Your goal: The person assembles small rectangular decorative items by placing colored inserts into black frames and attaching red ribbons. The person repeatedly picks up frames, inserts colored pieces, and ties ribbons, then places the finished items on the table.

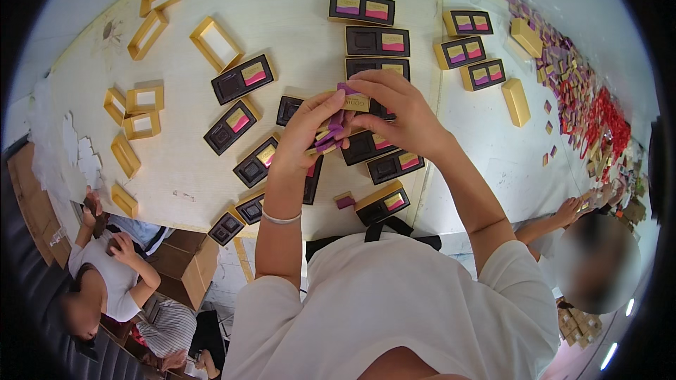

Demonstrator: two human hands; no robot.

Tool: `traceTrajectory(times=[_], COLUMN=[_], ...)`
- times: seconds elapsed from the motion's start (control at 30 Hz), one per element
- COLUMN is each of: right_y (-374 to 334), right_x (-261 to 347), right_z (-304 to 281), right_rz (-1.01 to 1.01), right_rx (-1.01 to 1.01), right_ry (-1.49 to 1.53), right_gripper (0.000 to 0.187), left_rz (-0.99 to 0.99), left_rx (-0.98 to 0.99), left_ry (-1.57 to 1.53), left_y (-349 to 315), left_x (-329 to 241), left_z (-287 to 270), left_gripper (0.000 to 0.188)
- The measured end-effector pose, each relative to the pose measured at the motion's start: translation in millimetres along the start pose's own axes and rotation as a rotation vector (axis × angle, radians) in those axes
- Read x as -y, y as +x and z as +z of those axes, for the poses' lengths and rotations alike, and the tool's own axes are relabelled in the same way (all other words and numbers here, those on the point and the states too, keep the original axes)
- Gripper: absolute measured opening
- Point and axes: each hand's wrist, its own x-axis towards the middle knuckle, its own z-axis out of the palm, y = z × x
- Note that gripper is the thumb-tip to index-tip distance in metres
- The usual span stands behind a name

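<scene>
Over the middle of the table, my left hand is closed on several small gold-and-purple wrapped pieces. My right hand pinches one gold-and-purple wrapped piece between thumb and fingers, right beside the left hand's fingertips. Under and around both hands lie gold boxes with black two-compartment inserts. One such box, just beyond the hands, has a pink-and-gold piece on its right and a bare compartment on its left. The farthest box holds a purple and a pink piece. A loose purple piece lies beside the nearest box.
More boxes with black inserts stand left of my hands. Open gold sleeves lie farther left. Three filled boxes and gold lids sit right, before a heap of wrapped pieces. Other people work on both sides.
</scene>
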Motion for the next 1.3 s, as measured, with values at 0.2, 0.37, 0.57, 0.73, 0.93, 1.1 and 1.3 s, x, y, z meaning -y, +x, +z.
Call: traceTrajectory(times=[0.2,0.37,0.57,0.73,0.93,1.1,1.3], right_y=[-4,-8,11,25,32,40,33], right_x=[-10,-13,-66,-113,-138,-129,-95], right_z=[1,-2,-3,15,18,25,18], right_rz=[0.004,0.022,0.043,-0.008,-0.083,0.177,0.159], right_rx=[-0.035,0.078,-0.291,-0.038,-0.116,-0.065,-0.048], right_ry=[-0.211,0.059,-0.145,-0.523,-0.282,-0.463,0.067], right_gripper=[0.038,0.031,0.025,0.019,0.008,0.013,0.017], left_rz=[0.064,-0.05,-0.015,0.005,0.017,0.007,0.083], left_rx=[0.003,0.002,0.044,-0.008,-0.05,0.026,0.001], left_ry=[0.001,-0.033,-0.089,-0.111,-0.12,-0.235,-0.164], left_y=[11,10,27,31,25,26,23], left_x=[4,-8,-7,-2,7,14,6], left_z=[-3,-9,-10,-12,-15,-18,-10], left_gripper=[0.025,0.023,0.023,0.024,0.024,0.028,0.039])
